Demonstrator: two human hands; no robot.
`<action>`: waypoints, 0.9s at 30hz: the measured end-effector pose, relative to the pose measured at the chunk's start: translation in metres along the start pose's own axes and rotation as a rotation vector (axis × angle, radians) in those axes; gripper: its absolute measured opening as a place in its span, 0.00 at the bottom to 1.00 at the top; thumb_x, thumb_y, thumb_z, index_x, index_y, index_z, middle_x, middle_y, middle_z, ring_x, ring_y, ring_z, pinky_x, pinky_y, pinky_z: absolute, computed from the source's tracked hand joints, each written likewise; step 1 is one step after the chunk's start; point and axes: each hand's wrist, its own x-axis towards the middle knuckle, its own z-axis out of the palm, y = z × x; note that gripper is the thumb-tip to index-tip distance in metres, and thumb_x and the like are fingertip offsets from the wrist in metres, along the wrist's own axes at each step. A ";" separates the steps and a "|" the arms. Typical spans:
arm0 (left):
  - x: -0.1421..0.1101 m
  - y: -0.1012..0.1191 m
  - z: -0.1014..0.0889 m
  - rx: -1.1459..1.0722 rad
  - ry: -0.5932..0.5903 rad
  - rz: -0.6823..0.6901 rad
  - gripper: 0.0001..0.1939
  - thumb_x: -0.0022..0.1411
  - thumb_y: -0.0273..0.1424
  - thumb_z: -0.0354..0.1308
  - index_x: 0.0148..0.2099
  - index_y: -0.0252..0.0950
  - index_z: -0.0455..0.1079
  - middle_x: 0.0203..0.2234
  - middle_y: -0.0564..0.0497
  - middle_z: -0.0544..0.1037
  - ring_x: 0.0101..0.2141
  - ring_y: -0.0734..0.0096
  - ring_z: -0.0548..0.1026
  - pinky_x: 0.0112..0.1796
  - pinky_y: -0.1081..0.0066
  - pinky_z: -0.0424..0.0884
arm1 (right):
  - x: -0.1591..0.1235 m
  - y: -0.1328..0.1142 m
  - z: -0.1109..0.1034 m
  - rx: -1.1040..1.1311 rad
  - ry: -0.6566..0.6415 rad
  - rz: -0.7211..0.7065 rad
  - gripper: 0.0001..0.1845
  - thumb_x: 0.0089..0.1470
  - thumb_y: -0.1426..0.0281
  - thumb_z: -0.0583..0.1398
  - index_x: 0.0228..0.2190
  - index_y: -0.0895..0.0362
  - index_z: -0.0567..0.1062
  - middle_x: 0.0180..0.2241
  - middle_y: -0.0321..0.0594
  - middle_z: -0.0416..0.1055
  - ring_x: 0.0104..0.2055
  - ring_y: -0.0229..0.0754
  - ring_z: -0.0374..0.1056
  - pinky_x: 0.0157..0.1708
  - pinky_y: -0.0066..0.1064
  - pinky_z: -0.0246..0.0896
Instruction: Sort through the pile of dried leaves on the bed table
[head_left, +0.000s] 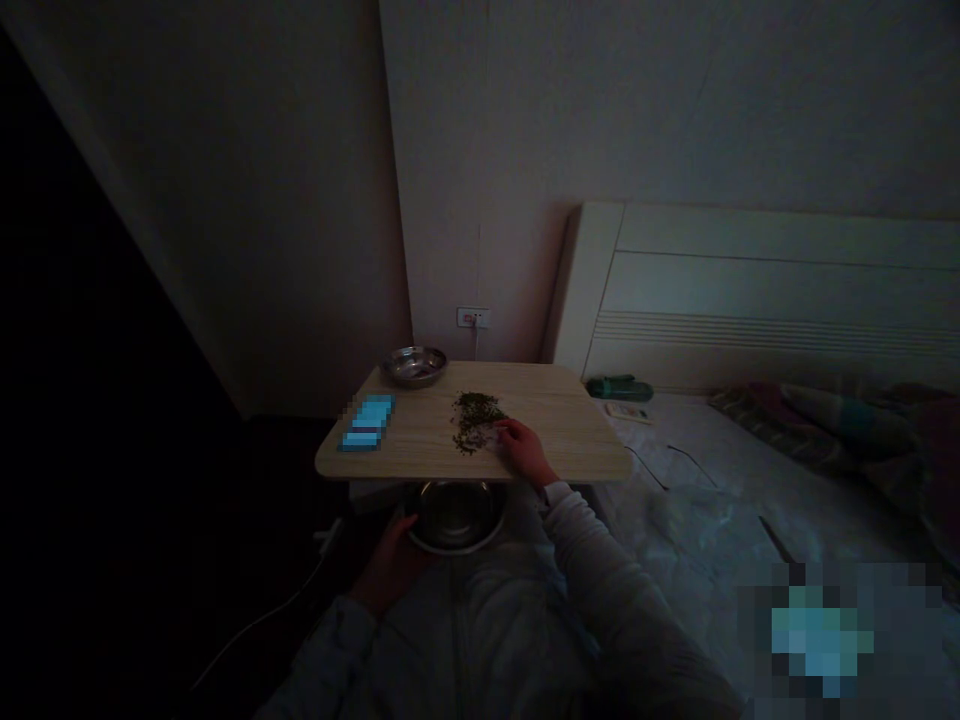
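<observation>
1. Green small pieces point(476, 403) make 1 loose heap on 1 wooden table point(412, 450); they are too small and too many to be counted.
2. Metal bowls are 2 in number: 1 is the far bowl point(389, 371), at the far left corner of the table, and 1 is the near bowl point(455, 517), just below the near edge.
3. Hands are also 2. Concerning the right hand point(527, 453), the heap lies directly at its fingertips, spreading to the left and farther away from the person. The fingers are bent with tips close together; whether they pinch some piece, I cannot tell.
4. As for the left hand point(397, 562), it grips the near bowl at its left side, with the thumb on the rim. From this hand, the heap lies higher, farther forward and to the right.
5. On the left part of the table is 1 bright rectangle point(367, 422), blurred into blocks.
</observation>
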 end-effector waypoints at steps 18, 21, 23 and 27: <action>0.000 0.000 0.000 0.005 -0.008 0.045 0.11 0.62 0.26 0.56 0.46 0.33 0.75 0.38 0.43 0.85 0.47 0.53 0.81 0.44 0.60 0.78 | -0.003 -0.005 -0.003 0.043 -0.062 0.033 0.14 0.48 0.70 0.58 0.36 0.56 0.81 0.29 0.37 0.78 0.34 0.41 0.71 0.44 0.34 0.67; -0.001 -0.001 0.000 0.020 -0.008 0.065 0.09 0.63 0.26 0.55 0.44 0.33 0.75 0.34 0.44 0.85 0.44 0.54 0.82 0.43 0.61 0.78 | -0.003 -0.007 -0.004 0.033 -0.064 0.030 0.13 0.48 0.71 0.58 0.35 0.56 0.81 0.28 0.37 0.78 0.34 0.41 0.72 0.43 0.34 0.67; -0.001 -0.001 0.000 0.035 -0.014 0.059 0.09 0.64 0.26 0.54 0.44 0.33 0.75 0.32 0.45 0.85 0.42 0.55 0.83 0.42 0.61 0.78 | -0.004 -0.008 -0.004 0.030 -0.074 0.029 0.13 0.48 0.72 0.59 0.35 0.56 0.81 0.28 0.37 0.78 0.34 0.41 0.72 0.43 0.34 0.67; 0.002 -0.002 -0.003 0.029 -0.031 0.057 0.12 0.63 0.28 0.56 0.48 0.33 0.75 0.36 0.44 0.85 0.43 0.54 0.82 0.42 0.60 0.78 | -0.006 -0.011 -0.005 0.044 -0.091 0.040 0.11 0.49 0.72 0.60 0.34 0.55 0.81 0.30 0.38 0.79 0.35 0.42 0.73 0.42 0.34 0.67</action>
